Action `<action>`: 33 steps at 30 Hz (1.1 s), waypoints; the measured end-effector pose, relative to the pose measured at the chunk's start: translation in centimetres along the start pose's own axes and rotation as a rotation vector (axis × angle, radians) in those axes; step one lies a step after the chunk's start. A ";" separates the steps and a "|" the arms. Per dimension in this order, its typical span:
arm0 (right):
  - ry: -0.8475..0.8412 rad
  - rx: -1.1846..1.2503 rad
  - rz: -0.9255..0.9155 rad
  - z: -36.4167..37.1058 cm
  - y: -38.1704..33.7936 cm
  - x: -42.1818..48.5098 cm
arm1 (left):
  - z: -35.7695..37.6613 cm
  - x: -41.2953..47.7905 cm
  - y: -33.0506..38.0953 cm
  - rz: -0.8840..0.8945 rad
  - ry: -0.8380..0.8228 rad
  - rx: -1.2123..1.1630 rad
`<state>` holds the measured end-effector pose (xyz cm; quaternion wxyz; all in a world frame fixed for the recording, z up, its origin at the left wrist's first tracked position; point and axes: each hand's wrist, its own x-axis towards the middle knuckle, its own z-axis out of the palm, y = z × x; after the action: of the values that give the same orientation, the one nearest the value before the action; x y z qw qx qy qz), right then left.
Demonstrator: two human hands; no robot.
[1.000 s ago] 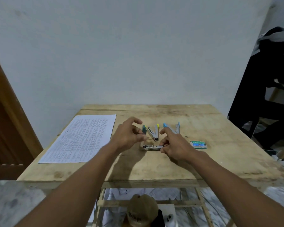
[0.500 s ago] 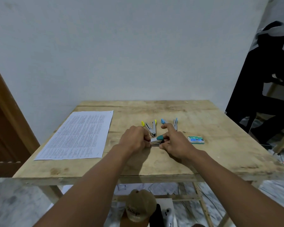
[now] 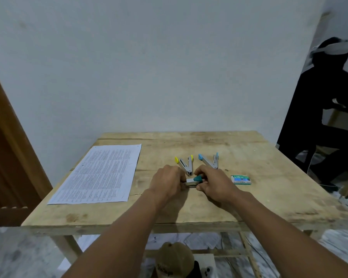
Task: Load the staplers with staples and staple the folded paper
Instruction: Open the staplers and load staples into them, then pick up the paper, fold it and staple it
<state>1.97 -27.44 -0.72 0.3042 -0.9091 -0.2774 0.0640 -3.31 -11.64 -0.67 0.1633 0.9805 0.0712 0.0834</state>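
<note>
While left hand (image 3: 166, 180) and right hand (image 3: 213, 182) clamped curled fingers on the teal stapler (image 3: 194, 181), on the table (image 3: 269, 193), its loading seemed finished | yellow stapler (image 3: 186, 166), blue stapler (image 3: 210, 162) lay open behind, apparently unloaded | paper (image 3: 100, 174) lay flat, unfolded, unstapled, left.

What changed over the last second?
The teal-tipped metal stapler, open a second ago with its top arm raised by the left hand, is now folded shut, flat on the wooden table. The left hand grips its left end, the right hand pinches the teal end. Unchanged: yellow-tipped stapler and blue-tipped stapler, both spread open, green staple box, printed paper sheet.
</note>
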 end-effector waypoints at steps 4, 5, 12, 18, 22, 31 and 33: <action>0.014 0.022 -0.003 0.0 0.0 0.0 | -0.5 0.1 -0.7 0.018 -0.038 -0.088; 0.018 0.026 -0.006 -0.1 0.0 0.1 | -0.6 0.2 -0.8 0.036 -0.055 -0.094; 0.073 0.154 0.037 0.2 -0.7 0.3 | -0.1 -0.5 -1.4 -0.040 -0.013 -0.322; 0.133 0.476 0.048 -0.9 -2.5 1.2 | -1.4 -2.5 -1.4 -0.255 -0.039 -1.081; 0.167 0.623 0.056 -1.0 -4.7 1.7 | -2.0 -3.7 -1.8 -0.266 -0.119 -1.406; 0.126 0.670 0.136 0.2 -10.4 3.0 | -4.2 -6.2 -4.2 -0.339 0.149 -1.215; 0.116 0.668 0.127 0.9 -11.2 3.4 | -4.7 -6.9 -5.0 -0.348 0.202 -1.191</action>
<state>-0.65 -17.70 5.34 0.5958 -0.7767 -0.1661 0.1185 -11.45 -6.67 1.10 0.6851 0.6827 0.1859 0.1733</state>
